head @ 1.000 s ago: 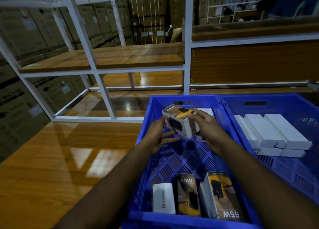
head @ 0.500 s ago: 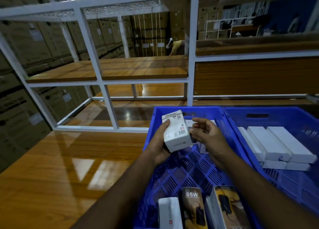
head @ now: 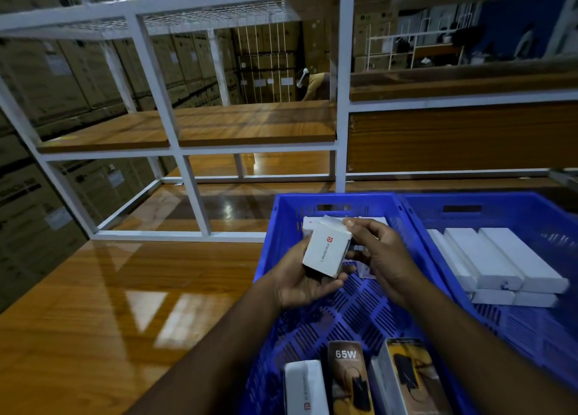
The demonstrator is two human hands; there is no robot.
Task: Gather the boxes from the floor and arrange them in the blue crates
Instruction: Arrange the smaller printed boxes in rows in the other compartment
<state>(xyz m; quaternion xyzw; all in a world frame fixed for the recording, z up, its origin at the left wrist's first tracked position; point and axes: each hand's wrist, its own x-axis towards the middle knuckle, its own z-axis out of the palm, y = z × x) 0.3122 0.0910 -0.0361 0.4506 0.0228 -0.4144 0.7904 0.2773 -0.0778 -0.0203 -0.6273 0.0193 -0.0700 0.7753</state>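
A small white box [head: 327, 249] is held above the left blue crate [head: 272, 252], toward its far end. The left hand [head: 300, 278] cradles it from below at 7 o'clock, fingers curled under it. The right hand [head: 380, 255] pinches its top corner from 3 o'clock. Three boxes [head: 345, 380] stand at the crate's near end, 6 o'clock. White boxes [head: 497, 258] are stacked in the right crate [head: 531, 208], at 3 o'clock.
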